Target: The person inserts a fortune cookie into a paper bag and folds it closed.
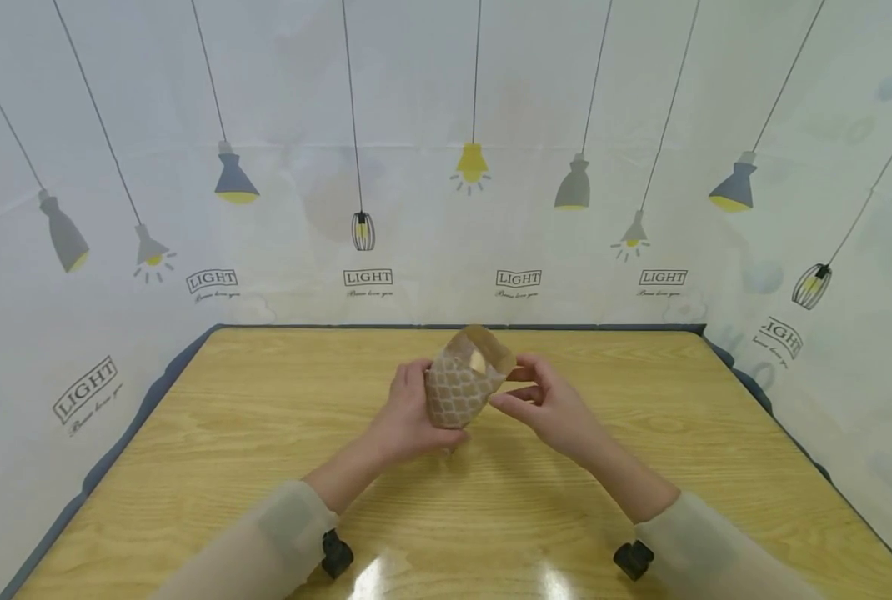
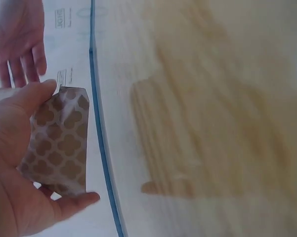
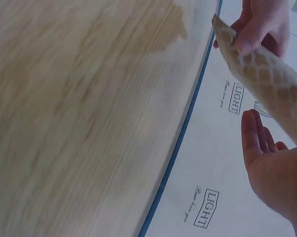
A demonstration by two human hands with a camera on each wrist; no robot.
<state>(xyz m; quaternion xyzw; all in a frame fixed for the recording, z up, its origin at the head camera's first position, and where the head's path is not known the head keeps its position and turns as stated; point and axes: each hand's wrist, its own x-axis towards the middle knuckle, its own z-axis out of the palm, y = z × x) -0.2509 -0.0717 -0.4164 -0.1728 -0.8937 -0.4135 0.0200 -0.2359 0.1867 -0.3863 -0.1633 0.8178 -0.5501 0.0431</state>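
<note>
My left hand holds a brown paper bag with a white lattice pattern, raised over the table. The bag tilts, its mouth turned up and to the right. A small pale yellow patch shows inside the mouth; what it is I cannot tell. In the left wrist view, thumb and fingers grip the patterned paper bag at its edges. Close to the mouth, on the right, is my right hand, its fingers spread and loosely bent. Extended fingers of that right hand appear beside the bag in the right wrist view, gripping nothing.
Beneath both hands lies a wood-grain table with a dark blue edge along its back and sides. A pale wall covering printed with hanging lamps surrounds it. Dark wrist devices sit by both sleeves.
</note>
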